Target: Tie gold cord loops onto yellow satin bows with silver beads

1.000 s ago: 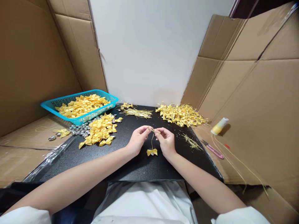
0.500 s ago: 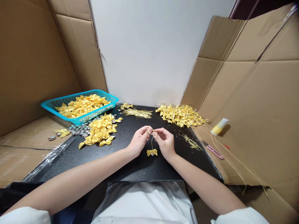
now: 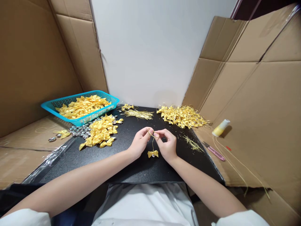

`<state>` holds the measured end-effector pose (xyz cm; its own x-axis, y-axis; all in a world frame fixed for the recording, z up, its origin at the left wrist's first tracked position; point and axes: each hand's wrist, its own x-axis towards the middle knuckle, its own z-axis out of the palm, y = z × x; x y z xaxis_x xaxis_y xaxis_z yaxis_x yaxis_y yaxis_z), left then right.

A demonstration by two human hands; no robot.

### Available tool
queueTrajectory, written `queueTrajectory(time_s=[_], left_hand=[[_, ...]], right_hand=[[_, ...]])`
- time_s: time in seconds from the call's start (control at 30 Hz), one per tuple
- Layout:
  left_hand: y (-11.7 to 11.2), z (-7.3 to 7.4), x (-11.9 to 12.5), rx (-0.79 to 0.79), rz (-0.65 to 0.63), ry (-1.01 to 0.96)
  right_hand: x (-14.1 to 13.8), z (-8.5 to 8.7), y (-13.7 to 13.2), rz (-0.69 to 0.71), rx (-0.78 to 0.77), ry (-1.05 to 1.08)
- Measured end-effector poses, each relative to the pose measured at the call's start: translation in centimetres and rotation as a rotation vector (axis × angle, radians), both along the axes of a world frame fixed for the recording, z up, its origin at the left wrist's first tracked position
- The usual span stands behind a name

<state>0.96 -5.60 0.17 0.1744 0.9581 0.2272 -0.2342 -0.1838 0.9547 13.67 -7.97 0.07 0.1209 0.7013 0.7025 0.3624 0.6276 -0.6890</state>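
Between my two hands runs a thin gold cord (image 3: 153, 142), pinched at its upper part. My left hand (image 3: 140, 142) is closed, thumb and forefinger gripping one side of the cord. Opposite it, my right hand (image 3: 167, 143) pinches the other side, with a small loop showing at the fingertips. A yellow ribbon bow (image 3: 153, 153) with a small silvery piece at its middle is on the cord's lower end, just above or on the black table (image 3: 141, 171); I cannot tell which. Whether the cord is knotted between the fingertips is too small to see.
At left are a teal basket (image 3: 81, 120) of yellow bows, a loose bow pile (image 3: 103, 130) and silvery bells or beads (image 3: 81, 131). Cut cords (image 3: 138, 114) and corded bows (image 3: 182, 115) lie behind. Cord scraps (image 3: 193, 143), pink-handled snips (image 3: 214, 151) and a thread spool (image 3: 221, 127) lie right.
My right hand has shifted very slightly to the right, and the cord loop at its fingertips shows more. My left hand and the hanging bow have hardly moved.
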Motion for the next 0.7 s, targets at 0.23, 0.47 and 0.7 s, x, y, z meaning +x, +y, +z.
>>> queueTrajectory(time_s=[0.23, 0.47, 0.7], left_hand=[[-0.10, 0.12, 0.06, 0.000, 0.013, -0.008], [-0.29, 0.25, 0.01, 0.061, 0.022, 0.036], [-0.39, 0.17, 0.02, -0.003, 0.011, -0.002]], right_hand=[[-0.11, -0.02, 0.00, 0.012, -0.028, 0.008], [-0.09, 0.15, -0.06, -0.010, -0.018, -0.012], [0.02, 0.08, -0.01, 0.012, -0.012, -0.011]])
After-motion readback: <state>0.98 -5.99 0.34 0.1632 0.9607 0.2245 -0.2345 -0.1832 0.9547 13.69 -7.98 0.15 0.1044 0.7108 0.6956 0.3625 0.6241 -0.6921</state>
